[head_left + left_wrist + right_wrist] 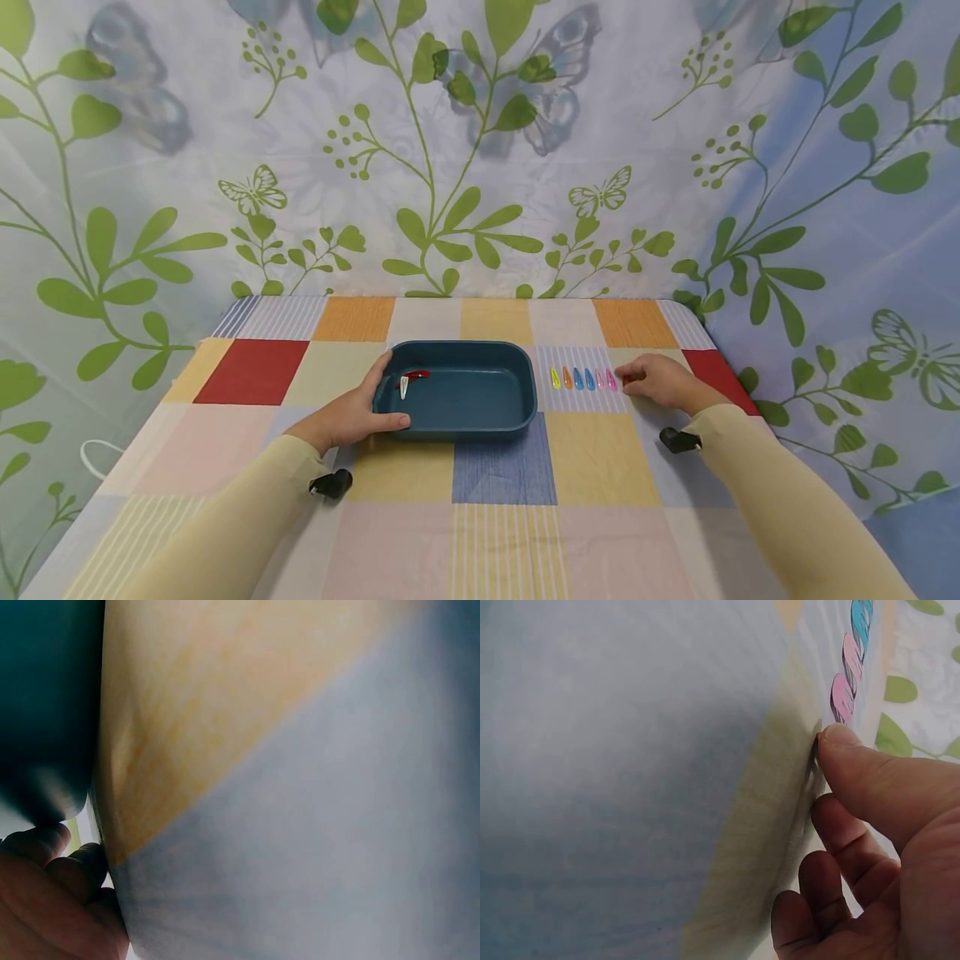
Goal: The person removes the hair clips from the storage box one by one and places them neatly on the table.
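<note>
A dark teal tray (pixel 465 432) stands mid-table, with a white hair clip (pixel 404 387) and red hair clips (pixel 422 374) inside at its left; how many red ones overlap is unclear. My left hand (pixel 352 417) holds the tray's left end, thumb across the near left corner and fingers along the side. To the right of the tray lies a row of snap hair clips: yellow (pixel 556 377), orange (pixel 567 377), two blue (pixel 584 379), light pink (pixel 600 379) and bright pink (pixel 611 380). At the row's right end my right hand (pixel 663 382) pinches a red hair clip (pixel 627 380), mostly hidden by the fingertips.
A patchwork-patterned cloth (pixel 502 542) covers the table. Behind it and at both sides hang curtains (pixel 465 167) with green leaves and butterflies. A white cord (pixel 101 450) loops beside the left table edge. Black wrist devices (pixel 330 485) sit at both cuffs.
</note>
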A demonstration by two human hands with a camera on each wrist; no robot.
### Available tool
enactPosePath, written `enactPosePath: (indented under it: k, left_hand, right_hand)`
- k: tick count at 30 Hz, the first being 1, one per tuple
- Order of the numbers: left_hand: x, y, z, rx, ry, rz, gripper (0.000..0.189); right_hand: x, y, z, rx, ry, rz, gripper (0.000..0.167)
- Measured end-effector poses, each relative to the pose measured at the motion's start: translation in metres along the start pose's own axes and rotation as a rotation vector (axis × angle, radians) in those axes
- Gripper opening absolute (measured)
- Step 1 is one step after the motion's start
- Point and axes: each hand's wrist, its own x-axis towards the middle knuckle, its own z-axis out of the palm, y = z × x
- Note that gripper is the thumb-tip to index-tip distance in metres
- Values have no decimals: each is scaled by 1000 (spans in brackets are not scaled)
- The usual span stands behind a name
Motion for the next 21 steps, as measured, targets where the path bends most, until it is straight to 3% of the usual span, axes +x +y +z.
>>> enactPosePath:
  k: [6, 21]
  left_hand:
    - [0, 1, 0, -1, 0, 1, 126]
    - [0, 0, -1, -2, 0, 16, 126]
  right_hand:
    - [-2, 2, -1, -20, 23, -29, 49]
    - [-2, -1, 4, -19, 37, 1, 41]
